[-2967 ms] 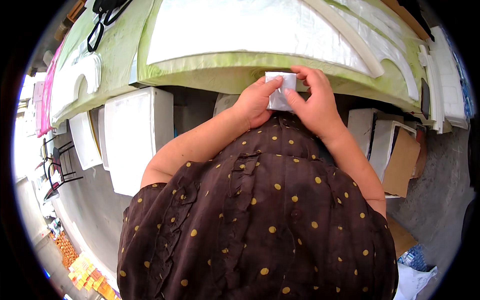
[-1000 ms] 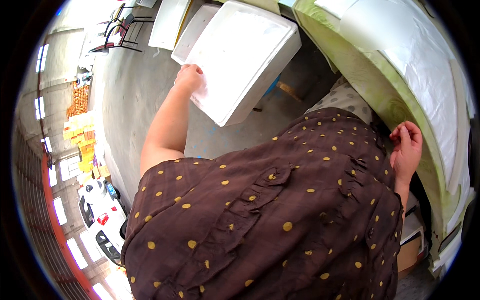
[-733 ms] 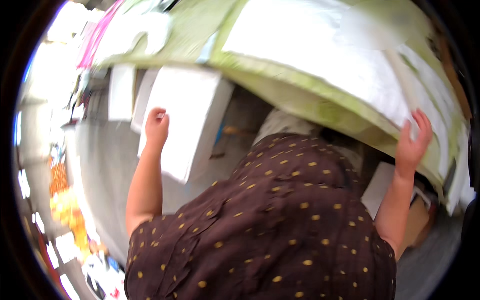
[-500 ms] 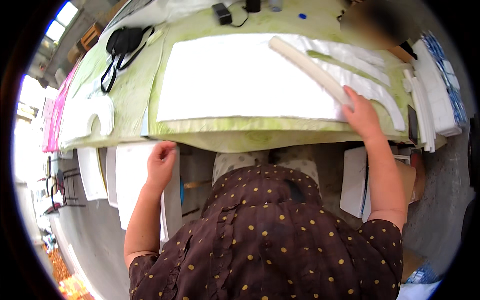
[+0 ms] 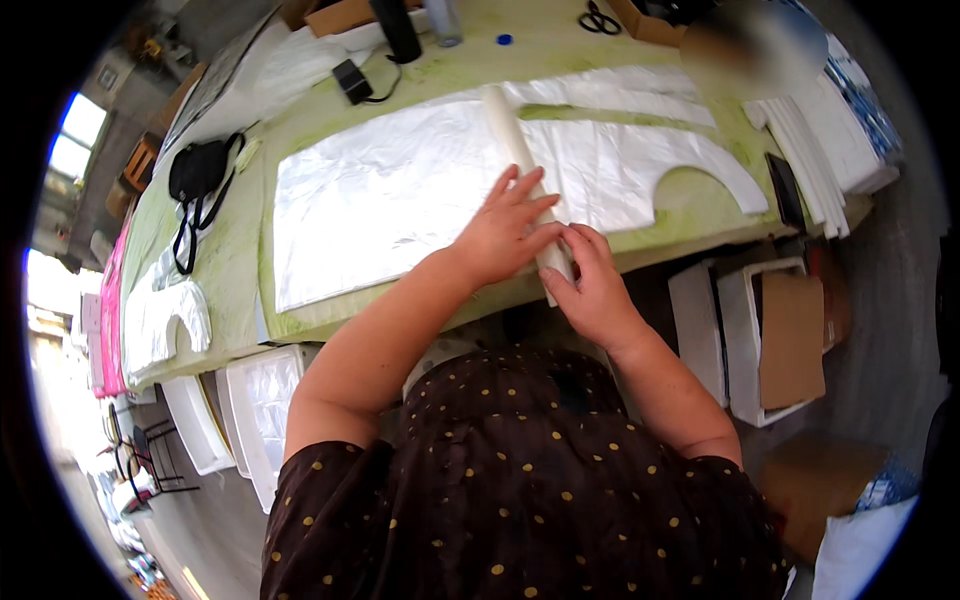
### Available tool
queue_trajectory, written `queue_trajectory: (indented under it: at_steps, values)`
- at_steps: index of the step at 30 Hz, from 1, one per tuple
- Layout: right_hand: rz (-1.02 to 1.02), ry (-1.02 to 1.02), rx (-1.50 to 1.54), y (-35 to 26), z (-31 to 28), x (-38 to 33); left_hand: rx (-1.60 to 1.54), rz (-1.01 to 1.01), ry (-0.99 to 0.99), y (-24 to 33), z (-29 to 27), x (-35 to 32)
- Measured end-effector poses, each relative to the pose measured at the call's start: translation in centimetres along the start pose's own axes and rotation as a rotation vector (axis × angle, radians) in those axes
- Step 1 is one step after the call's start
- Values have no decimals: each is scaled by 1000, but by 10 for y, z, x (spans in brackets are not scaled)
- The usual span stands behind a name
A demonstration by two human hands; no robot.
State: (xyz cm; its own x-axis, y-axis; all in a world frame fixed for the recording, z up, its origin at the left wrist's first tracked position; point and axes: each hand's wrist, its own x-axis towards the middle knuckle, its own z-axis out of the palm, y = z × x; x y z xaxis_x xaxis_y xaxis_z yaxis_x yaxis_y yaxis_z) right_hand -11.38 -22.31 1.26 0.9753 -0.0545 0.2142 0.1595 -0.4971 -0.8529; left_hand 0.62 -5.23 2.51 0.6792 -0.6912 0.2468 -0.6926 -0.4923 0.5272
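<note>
A long cream-coloured tube [image 5: 507, 130] lies across a stack of thin, shiny white plastic sheets [image 5: 370, 195], its near end jutting past the table's front edge. Spread over the tube, the fingers of my left hand [image 5: 500, 230] are stretched out and rest on it. My right hand [image 5: 590, 285] is closed round the tube's near end, thumb on one side and fingers on the other. To the right of the tube, the sheets show a curved cut-out and a long slit where the green table covering [image 5: 690, 195] shows through.
A black bag [image 5: 200, 170], a black power adapter [image 5: 352, 82], a dark bottle [image 5: 397, 30] and black scissors [image 5: 598, 18] lie or stand about the table. White rolls [image 5: 800, 165] and a dark phone-like slab [image 5: 785, 190] are at the right. Foam boxes [image 5: 745, 335] stand below.
My left hand has come up from below the table edge onto the tube. The tube has moved left and turned steeper, with my right hand at its near end. The view has shifted.
</note>
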Motion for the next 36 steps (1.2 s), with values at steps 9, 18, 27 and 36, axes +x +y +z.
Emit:
queue_trajectory:
  at_steps: [9,18,27,36]
  values:
    - [82,-17,-112,22,-49,14,58,91,12,29,-14,44]
    - [249,155,122,36,-62,-26,94,-256,-434,41,24,120]
    - [135,195,267,52,-61,-41,-16,-371,-567,36,23,133]
    - [100,152,294,45,-51,-42,-76,-339,-274,40,37,125]
